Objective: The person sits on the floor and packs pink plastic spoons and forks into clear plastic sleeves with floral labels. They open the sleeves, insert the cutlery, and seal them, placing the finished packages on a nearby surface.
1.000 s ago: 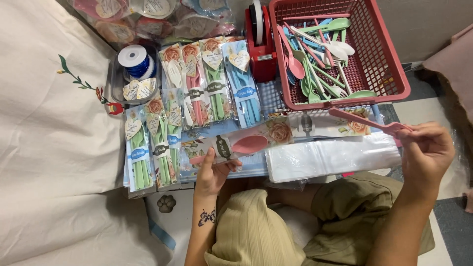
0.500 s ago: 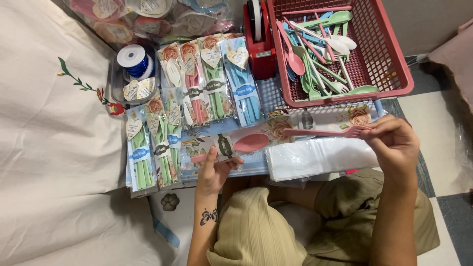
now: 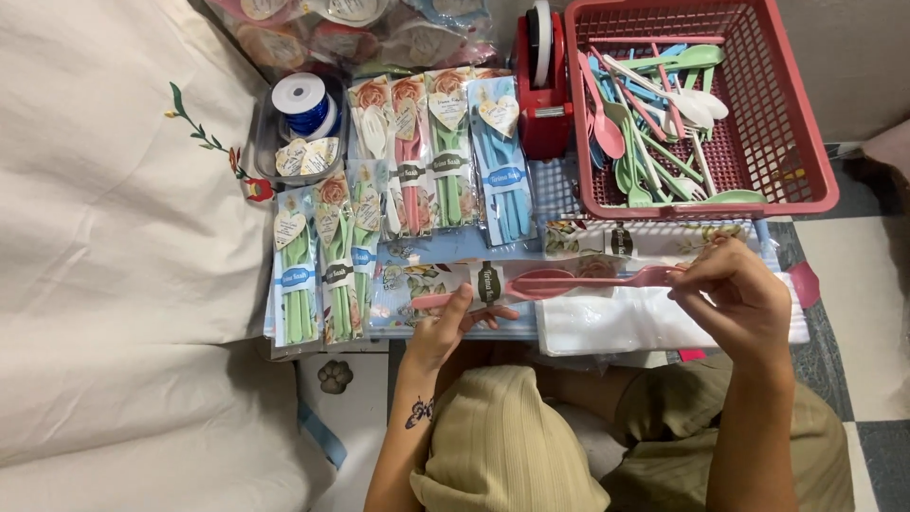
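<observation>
A pink plastic spoon [image 3: 569,282] is being held level above the work surface, its long axis running left to right across the view, bowl end to the left and handle end to the right. The handle end is being pinched by the right hand [image 3: 735,301], whose fingers are curled closed around the tip, so the spoon is extending leftward from that hand toward the other one.

A clear floral sleeve [image 3: 474,289] with a dark paper band is being pressed flat by the left hand [image 3: 445,332]; the thumb and fingers are partly closed on its near edge, and something pink is showing just beside the thumb, though whether it is already inside the sleeve cannot be told. The sleeve is lying along the same left-to-right line as the spoon, and the spoon's bowl is being held over, or just touching, its right-hand part. The left hand is the nearer one to the bowl; the right hand is at the far end of the handle.

A stack of white plastic bags [image 3: 645,320] is lying under the right hand. Behind, finished packs of cutlery [image 3: 427,161] in green, pink and blue are being kept in rows, with a red tape dispenser [image 3: 542,85] beside them and a red basket [image 3: 806,142] of loose spoons and forks to the right. A spool of blue ribbon [image 3: 303,102] is sitting in a small tray at the left.
</observation>
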